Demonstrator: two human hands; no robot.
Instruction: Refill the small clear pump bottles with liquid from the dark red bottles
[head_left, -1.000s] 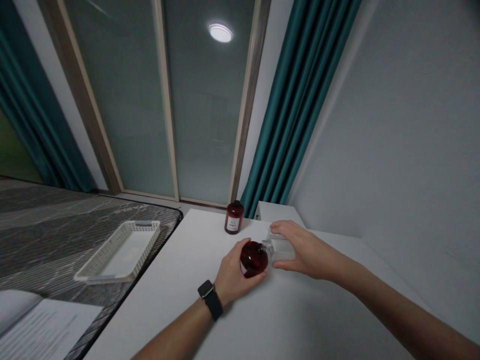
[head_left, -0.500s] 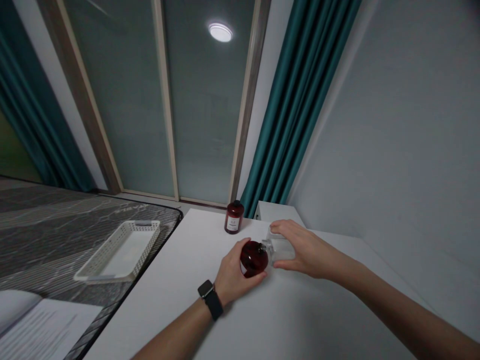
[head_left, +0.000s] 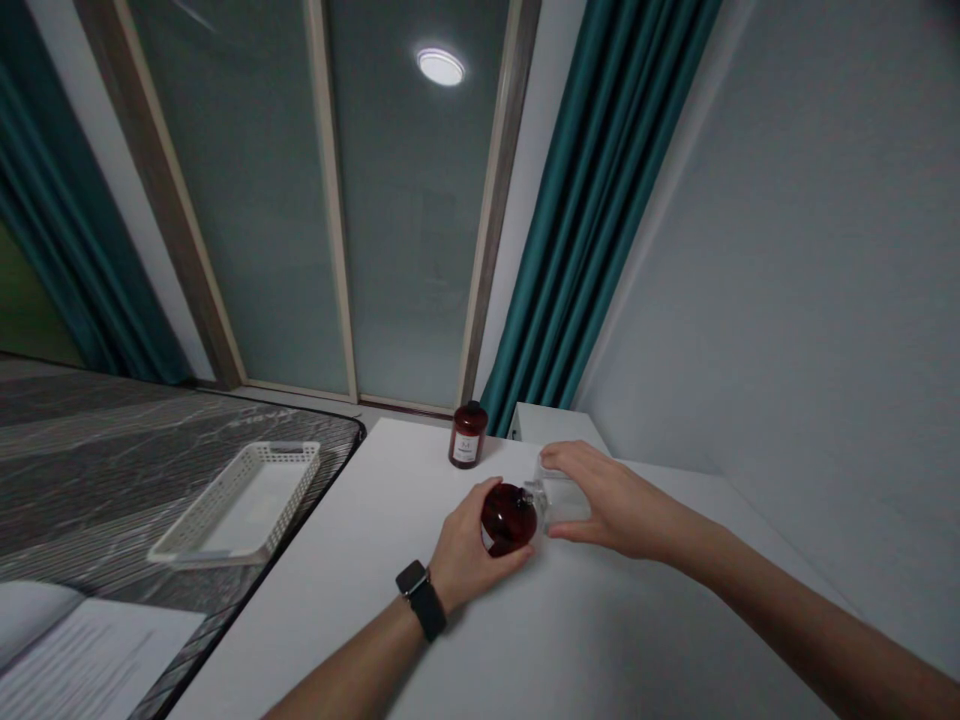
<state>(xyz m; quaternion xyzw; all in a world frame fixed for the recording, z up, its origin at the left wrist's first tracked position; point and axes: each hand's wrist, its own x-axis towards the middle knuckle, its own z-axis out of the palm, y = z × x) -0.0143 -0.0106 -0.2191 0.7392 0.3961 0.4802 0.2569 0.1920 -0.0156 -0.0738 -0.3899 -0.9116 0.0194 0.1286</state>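
My left hand (head_left: 476, 548), with a dark watch on its wrist, wraps round a dark red-brown bottle (head_left: 510, 518) on the white table (head_left: 352, 560). My right hand (head_left: 596, 500) grips a clear bottle (head_left: 561, 497) tipped on its side. The clear bottle's neck meets the mouth of the brown bottle. Whether liquid runs between them I cannot tell. Farther back, a second brown bottle (head_left: 468, 436) with a white label and black cap stands upright.
Left of the table, a white perforated basket (head_left: 289, 505) rests on a grey patterned surface (head_left: 112, 450). An open book (head_left: 105, 650) lies nearer. A white cabinet (head_left: 559, 422) stands behind the table, by the green curtain (head_left: 592, 200) and wall.
Almost nothing differs. Both hands keep their grip on the bottles, and the clear bottle stays tipped against the brown one.
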